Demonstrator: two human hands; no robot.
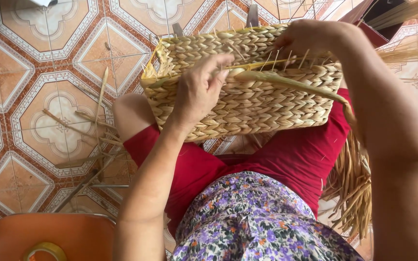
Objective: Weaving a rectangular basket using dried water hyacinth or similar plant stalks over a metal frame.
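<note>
A woven straw basket (247, 104) rests on my knees, over red shorts, tipped so its rim faces away. My left hand (200, 89) presses on the basket's near wall, fingers reaching toward the rim and pinching a pale straw strand (291, 83). That strand runs right along the rim and down past my right arm. My right hand (302, 37) grips the far upper rim of the basket, fingers curled over the edge among loose straw ends.
A bundle of dry straw (351, 186) hangs beside my right thigh. Loose straw bits (85, 126) lie on the patterned tile floor at left. An orange stool (54, 234) with a tape roll (44, 250) stands at bottom left. More straw (402, 14) lies top right.
</note>
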